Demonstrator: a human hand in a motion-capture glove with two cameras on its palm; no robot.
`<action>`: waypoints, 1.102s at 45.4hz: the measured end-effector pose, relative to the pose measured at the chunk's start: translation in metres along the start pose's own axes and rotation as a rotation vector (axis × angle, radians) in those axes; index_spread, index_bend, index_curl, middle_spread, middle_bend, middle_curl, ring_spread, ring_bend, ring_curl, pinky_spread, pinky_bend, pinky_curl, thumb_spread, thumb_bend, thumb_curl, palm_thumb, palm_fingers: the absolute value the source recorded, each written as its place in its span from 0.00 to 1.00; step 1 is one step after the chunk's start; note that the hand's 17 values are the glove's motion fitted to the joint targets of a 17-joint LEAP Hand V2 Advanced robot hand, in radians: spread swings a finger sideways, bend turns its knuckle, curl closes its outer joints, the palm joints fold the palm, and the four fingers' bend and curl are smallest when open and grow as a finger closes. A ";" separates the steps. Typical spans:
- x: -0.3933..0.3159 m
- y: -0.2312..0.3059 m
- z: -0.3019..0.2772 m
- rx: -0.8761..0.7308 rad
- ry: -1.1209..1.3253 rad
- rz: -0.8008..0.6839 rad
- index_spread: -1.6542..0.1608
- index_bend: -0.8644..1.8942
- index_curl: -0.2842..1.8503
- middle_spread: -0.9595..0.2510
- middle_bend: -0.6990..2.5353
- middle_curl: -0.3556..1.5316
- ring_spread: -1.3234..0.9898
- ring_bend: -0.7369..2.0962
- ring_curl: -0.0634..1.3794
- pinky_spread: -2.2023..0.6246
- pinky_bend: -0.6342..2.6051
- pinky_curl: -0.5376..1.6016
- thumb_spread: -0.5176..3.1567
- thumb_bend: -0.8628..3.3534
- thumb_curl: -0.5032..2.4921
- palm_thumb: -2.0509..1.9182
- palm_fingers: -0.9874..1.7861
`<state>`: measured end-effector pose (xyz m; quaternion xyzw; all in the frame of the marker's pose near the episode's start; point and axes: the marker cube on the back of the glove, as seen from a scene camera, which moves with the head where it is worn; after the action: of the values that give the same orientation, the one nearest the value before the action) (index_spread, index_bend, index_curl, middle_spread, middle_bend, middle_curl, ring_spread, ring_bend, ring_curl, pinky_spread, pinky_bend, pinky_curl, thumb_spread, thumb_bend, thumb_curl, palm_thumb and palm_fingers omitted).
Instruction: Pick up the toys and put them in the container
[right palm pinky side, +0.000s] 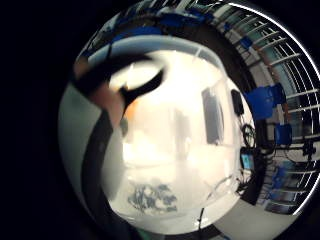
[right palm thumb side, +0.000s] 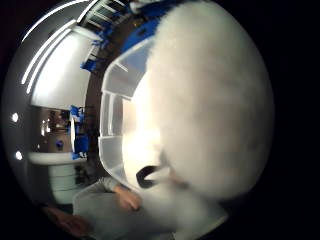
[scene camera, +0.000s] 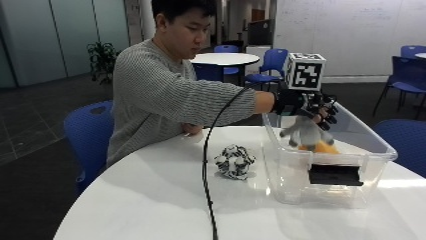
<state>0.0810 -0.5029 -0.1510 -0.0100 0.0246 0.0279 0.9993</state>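
Clear container (right palm pinky side: 200, 125) below palm, orange toy (right palm pinky side: 131, 111) inside; black-white toy (right palm pinky side: 152, 197) on white bench (right palm pinky side: 250, 220) beside it; blue chairs (right palm pinky side: 262, 100) beyond.

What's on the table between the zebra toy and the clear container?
Nothing: in the outside view the stretch of table between the zebra toy and the container is bare, and the two stand apart.
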 end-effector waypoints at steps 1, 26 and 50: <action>0.001 0.001 0.001 -0.024 0.007 -0.005 0.70 0.31 0.34 0.57 0.38 0.54 0.40 0.62 0.45 0.67 0.55 0.48 0.37 0.19 0.49 0.59 0.46; 0.009 0.128 -0.027 0.036 -0.120 -0.197 0.72 0.36 0.26 0.63 0.28 0.44 0.52 0.47 0.31 0.79 0.54 0.43 0.47 0.20 0.35 0.52 0.33; 0.034 0.223 0.090 -0.094 0.073 -0.170 0.70 0.38 0.28 0.62 0.28 0.43 0.50 0.47 0.29 0.80 0.51 0.41 0.49 0.20 0.31 0.53 0.37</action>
<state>0.1072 -0.2769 -0.0673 -0.0599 0.0586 -0.0562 0.9949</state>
